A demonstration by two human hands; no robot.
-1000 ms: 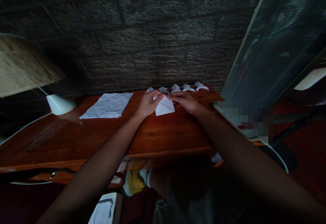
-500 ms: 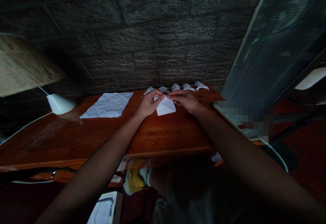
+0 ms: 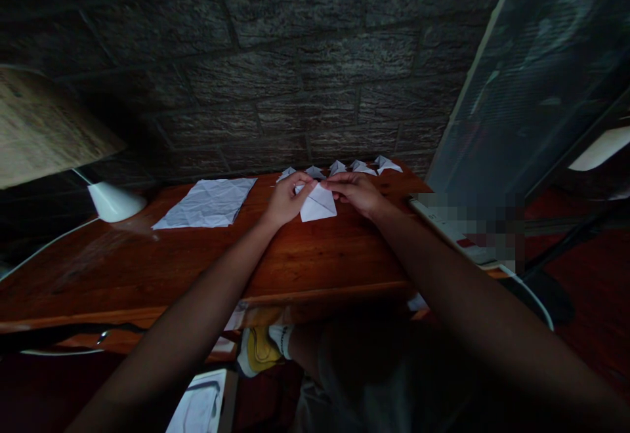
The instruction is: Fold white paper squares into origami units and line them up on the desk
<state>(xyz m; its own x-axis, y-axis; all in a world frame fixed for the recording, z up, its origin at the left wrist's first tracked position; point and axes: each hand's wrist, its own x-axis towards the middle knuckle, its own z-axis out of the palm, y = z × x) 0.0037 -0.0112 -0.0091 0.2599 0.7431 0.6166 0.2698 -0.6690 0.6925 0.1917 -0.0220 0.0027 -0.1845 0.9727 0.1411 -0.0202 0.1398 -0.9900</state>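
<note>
- Two hands on folded paper (image 3: 318,203), wooden desk (image 3: 315,256).
- left hand (image 3: 284,201), right hand (image 3: 358,192): fingertips pinching its top edge.
- Five folded pieces (image 3: 339,167) behind.

My wooden desk (image 3: 147,256) stands against a dark stone-block wall (image 3: 295,79) in dim light. A lamp with a white base (image 3: 114,201) sits at my left, and a dark glass panel (image 3: 531,72) leans at my right.
</note>
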